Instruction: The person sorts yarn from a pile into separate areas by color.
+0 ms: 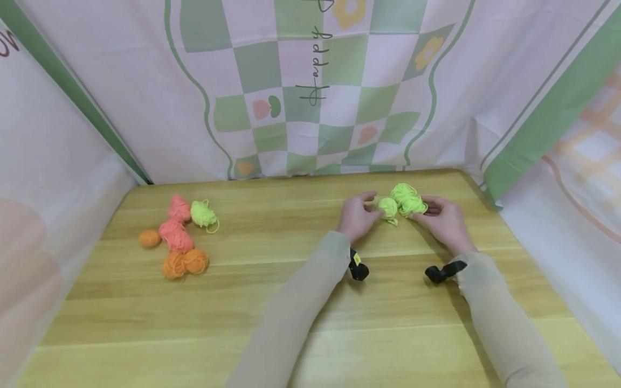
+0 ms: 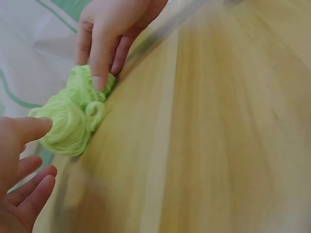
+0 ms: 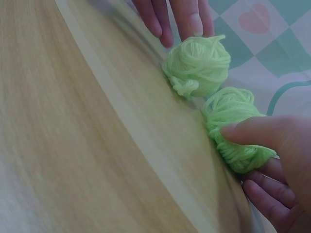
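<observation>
Neon yellow-green yarn balls lie together at the right rear of the table. The left one point(image 1: 387, 208) has a short loose tail. My left hand point(image 1: 356, 216) is beside it, its thumb at the yarn and its other fingers spread apart from it, as the left wrist view shows. My right hand point(image 1: 443, 222) pinches the right yarn ball point(image 3: 235, 109), thumb across its front and fingers on the far side. Another yellow-green ball point(image 1: 402, 191) sits just behind these in the head view.
At the table's left are pink yarn balls point(image 1: 176, 235), orange yarn balls point(image 1: 196, 261), a small smooth-looking orange ball point(image 1: 149, 238) and a yellow-green yarn ball point(image 1: 202, 214) with a loose strand. A patterned cloth point(image 1: 301, 134) hangs along the rear edge of the wooden table point(image 1: 271, 226).
</observation>
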